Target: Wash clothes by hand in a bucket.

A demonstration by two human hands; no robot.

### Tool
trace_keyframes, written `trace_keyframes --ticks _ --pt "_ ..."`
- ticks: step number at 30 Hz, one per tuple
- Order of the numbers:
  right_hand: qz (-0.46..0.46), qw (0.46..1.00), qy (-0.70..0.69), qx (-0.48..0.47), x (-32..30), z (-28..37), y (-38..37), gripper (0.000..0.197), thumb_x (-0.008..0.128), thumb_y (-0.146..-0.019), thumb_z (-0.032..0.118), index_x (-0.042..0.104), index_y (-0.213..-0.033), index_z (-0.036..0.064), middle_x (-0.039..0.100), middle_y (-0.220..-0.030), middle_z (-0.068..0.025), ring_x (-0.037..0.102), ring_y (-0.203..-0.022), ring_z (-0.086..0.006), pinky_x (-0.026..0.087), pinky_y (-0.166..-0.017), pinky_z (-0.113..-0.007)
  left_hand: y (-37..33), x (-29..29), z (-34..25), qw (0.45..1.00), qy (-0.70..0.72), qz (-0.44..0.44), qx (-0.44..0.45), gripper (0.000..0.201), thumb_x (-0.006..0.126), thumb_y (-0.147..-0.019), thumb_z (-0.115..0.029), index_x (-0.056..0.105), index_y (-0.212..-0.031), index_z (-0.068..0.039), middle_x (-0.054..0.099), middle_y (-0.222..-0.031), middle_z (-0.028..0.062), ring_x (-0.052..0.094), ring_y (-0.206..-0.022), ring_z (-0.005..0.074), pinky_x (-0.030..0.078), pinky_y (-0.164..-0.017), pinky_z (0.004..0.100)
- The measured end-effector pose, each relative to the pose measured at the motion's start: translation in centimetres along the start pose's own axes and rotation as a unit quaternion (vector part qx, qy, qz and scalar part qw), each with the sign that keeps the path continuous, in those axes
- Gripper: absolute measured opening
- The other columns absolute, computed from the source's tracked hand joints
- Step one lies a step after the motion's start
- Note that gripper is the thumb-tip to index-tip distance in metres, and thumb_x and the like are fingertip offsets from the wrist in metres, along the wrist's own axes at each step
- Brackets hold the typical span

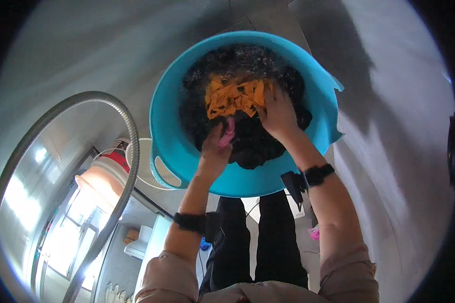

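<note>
Orange cloth [230,98] sits bunched atop dark cloth [253,144] inside the blue tub [220,185]. Left hand [213,150]: closed around pink cloth [228,132], thumb opposing fingers, apparently to keep the soft piece from slipping. Right hand [279,112]: thumb apart from fingers at the orange cloth's right edge; cannot tell whether it grips or only presses. Tub stands between the hands and the far floor, just beyond the dark trouser legs [232,237]; placement probably keeps both arms in easy reach, the high wall containing the wet-looking contents. Surface: grey tiled floor [278,20], joints visible. Room, left side: ribbed metal hose [93,96] arching upward, peach basin [103,182], then a brightly lit window [73,237], details washed out.
</note>
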State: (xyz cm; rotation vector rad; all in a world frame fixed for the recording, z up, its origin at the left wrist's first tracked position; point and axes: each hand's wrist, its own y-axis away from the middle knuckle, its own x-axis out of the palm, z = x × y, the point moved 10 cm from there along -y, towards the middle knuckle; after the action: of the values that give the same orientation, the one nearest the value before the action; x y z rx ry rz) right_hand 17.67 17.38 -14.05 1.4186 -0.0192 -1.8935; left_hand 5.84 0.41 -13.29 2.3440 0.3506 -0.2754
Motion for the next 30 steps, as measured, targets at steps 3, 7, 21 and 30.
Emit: trace_keyframes --ticks 3,7,21,30 --pt "-0.021 0.999 -0.005 -0.034 -3.7 1.6 3.5 0.05 0.059 -0.075 0.019 0.044 -0.118 -0.0002 0.039 -0.122 -0.0201 0.04 -0.11 -0.037 0.035 -0.093 -0.045 3.2 0.0 -5.9 0.966 -0.228 -0.006 0.123 0.052 0.061 -0.072 -0.006 0.043 -0.121 -0.001 0.048 -0.117 0.0208 0.048 -0.101 0.0383 0.042 -0.086 0.0417" --pt "-0.039 0.988 -0.083 -0.128 -4.0 2.4 6.6 0.043 0.06 -0.072 0.013 0.049 -0.112 0.0023 0.049 -0.111 -0.0194 0.046 -0.1 -0.0379 0.041 -0.082 -0.045 6.4 0.0 -5.3 0.957 -0.277 -0.029 0.077 0.048 0.061 -0.074 -0.013 0.047 -0.119 -0.004 0.042 -0.124 0.0194 0.036 -0.116 0.0385 0.029 -0.098 0.0461" --pt "0.2 0.967 0.14 -0.072 1.9 2.9 17.4 0.049 0.045 -0.086 0.028 0.036 -0.13 0.0079 0.034 -0.135 -0.0146 0.029 -0.125 -0.0299 0.02 -0.103 -0.05 15.4 0.8 0.8 0.895 -0.434 0.085 0.051 0.059 0.055 -0.077 -0.021 0.034 -0.132 -0.013 0.03 -0.136 0.0138 0.023 -0.128 0.0323 0.018 -0.102 0.0527" --pt "0.136 0.986 0.092 -0.027 1.4 8.8 21.6 0.02 0.048 -0.079 0.02 0.056 -0.088 0.0034 0.057 -0.086 -0.0238 0.054 -0.083 -0.0413 0.043 -0.072 -0.049 31.4 -13.0 6.6 0.995 -0.086 -0.006 0.056 0.046 0.049 -0.08 -0.019 0.041 -0.124 -0.007 0.052 -0.113 0.0194 0.051 -0.101 0.0346 0.04 -0.088 0.0414"
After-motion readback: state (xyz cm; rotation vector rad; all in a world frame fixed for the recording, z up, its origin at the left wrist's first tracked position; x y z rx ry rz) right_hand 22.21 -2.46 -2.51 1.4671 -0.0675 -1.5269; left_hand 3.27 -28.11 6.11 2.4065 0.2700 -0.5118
